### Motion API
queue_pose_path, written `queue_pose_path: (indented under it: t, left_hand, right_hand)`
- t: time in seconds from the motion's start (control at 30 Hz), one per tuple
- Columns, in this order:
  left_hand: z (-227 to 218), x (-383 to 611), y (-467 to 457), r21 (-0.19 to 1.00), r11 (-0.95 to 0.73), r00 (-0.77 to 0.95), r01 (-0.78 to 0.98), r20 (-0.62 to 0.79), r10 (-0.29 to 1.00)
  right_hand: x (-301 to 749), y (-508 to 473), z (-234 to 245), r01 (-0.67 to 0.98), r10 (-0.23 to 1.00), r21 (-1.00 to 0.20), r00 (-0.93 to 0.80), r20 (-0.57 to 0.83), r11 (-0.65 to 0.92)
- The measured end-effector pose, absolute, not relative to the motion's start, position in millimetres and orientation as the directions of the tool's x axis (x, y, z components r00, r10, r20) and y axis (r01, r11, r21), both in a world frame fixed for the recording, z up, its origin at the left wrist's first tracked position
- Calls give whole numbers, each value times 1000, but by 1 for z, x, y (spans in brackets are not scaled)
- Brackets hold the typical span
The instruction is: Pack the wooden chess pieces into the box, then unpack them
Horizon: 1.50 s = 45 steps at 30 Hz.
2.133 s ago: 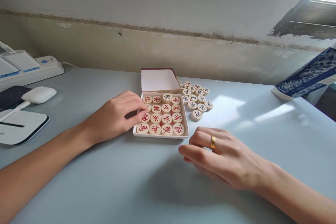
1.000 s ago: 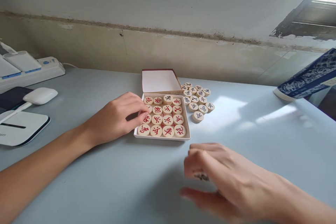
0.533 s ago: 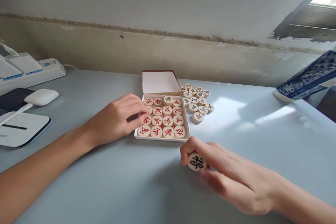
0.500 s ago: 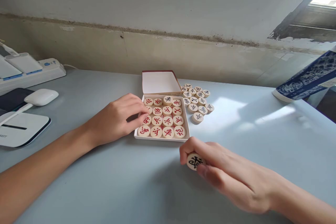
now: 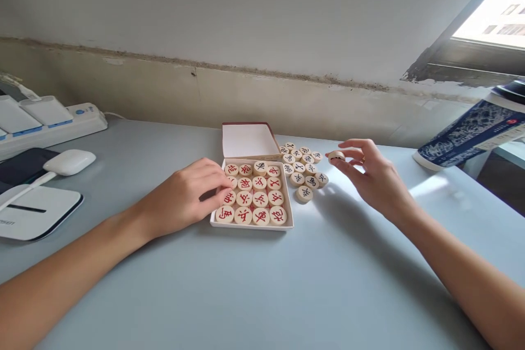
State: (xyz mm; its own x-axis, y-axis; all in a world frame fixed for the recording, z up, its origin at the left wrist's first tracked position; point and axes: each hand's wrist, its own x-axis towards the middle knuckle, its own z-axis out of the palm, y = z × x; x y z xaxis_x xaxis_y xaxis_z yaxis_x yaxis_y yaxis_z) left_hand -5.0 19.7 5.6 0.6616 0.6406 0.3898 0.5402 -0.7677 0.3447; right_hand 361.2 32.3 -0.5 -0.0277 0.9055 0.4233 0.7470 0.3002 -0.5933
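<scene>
A white box (image 5: 251,226) holds rows of round xiangqi pieces, mostly marked in red, with a black-marked piece (image 5: 260,167) in the back row. My left hand (image 5: 197,191) is curled at its left rim, thumb and fingertips over the edge and partly covering pieces there. My right hand (image 5: 369,175), raised above the desk, pinches one xiangqi piece (image 5: 336,156) between thumb and fingers. That piece is tilted, so its marking is mostly hidden. Left of this hand, several black-marked xiangqi pieces (image 5: 304,193) lie grouped beside the box.
Behind the box lies its lid (image 5: 248,141), inner side up. A blue patterned cup (image 5: 463,128) stands at the right. On the left are a power strip (image 5: 88,123) with plugs, a white earbud case (image 5: 76,161) and a white flat device (image 5: 39,216). A wall borders the desk (image 5: 246,284).
My right hand has moved away from the front, back and to the right past the loose pieces, carrying the xiangqi piece. My left hand stays at the box. The view has tilted slightly up.
</scene>
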Motion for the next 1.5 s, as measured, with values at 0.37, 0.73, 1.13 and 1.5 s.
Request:
queue_pose_path:
  t: [0.37, 0.73, 1.13, 1.5]
  left_hand:
    - [3, -8, 20, 365, -752, 655, 549, 371, 658]
    - [2, -7, 20, 366, -744, 651, 559, 362, 667]
    - [1, 0, 18, 314, -716, 604, 623, 389, 696]
    - [2, 4, 13, 271, -686, 587, 675, 366, 722]
  right_hand:
    - [406, 53, -10, 862, 923, -506, 218, 316, -30]
    - [352, 31, -14, 918, 967, -374, -37, 253, 133]
    - [333, 16, -3, 835, 778, -241, -302, 551, 495]
    - [241, 25, 13, 801, 774, -129, -504, 383, 585]
